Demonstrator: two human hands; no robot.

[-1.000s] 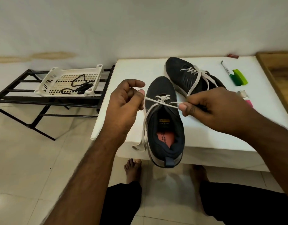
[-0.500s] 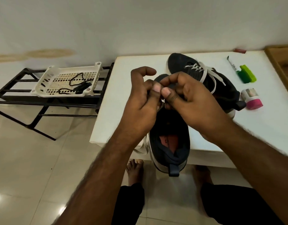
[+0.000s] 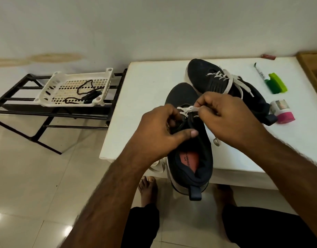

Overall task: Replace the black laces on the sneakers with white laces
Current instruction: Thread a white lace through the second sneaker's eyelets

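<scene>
Two dark sneakers lie on the white table (image 3: 145, 90). The near sneaker (image 3: 189, 158) overhangs the table's front edge, heel toward me, and carries a white lace (image 3: 187, 110) across its upper eyelets. My left hand (image 3: 163, 129) grips the sneaker's left side at the eyelets, thumb laid over the tongue. My right hand (image 3: 225, 115) pinches the white lace just above the tongue; a loose lace end (image 3: 215, 141) hangs below that hand. The far sneaker (image 3: 216, 81) has a white lace threaded through it. Removed black laces (image 3: 86, 94) lie in a white basket (image 3: 52, 86).
The basket sits on a black metal rack (image 3: 20, 102) left of the table. A green marker (image 3: 275, 83), a pen (image 3: 259, 72) and a pink-capped roll (image 3: 283, 111) lie on the table's right side. My bare feet (image 3: 147, 188) stand on the tiled floor.
A second ago both hands pulled the lace taut sideways. They then came together over the eyelets; now they have parted slightly, the left holding the shoe, the right pinching the lace.
</scene>
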